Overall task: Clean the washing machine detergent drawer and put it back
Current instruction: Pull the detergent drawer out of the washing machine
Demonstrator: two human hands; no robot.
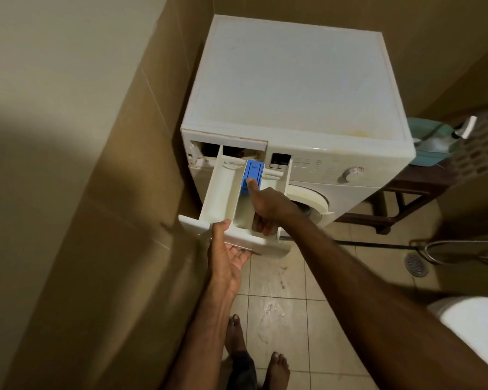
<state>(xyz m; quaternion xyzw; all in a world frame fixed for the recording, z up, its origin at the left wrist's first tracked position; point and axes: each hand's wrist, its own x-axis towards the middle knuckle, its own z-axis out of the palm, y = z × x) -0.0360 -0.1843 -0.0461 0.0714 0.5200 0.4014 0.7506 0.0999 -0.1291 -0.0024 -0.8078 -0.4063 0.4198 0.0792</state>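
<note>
Here, white plastic drawer pulled out, left hand gripping its front, right thumb pressing blue rectangular insert.

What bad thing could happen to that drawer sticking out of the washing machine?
1. The drawer is pulled far out of the washing machine. The left hand grips only its front panel, so it might drop onto the tiled floor when it comes free.
2. The right hand presses its thumb on the blue insert. Pushing too hard might snap that plastic.
3. The floor looks wet and the feet are bare, so slipping is possible.
</note>
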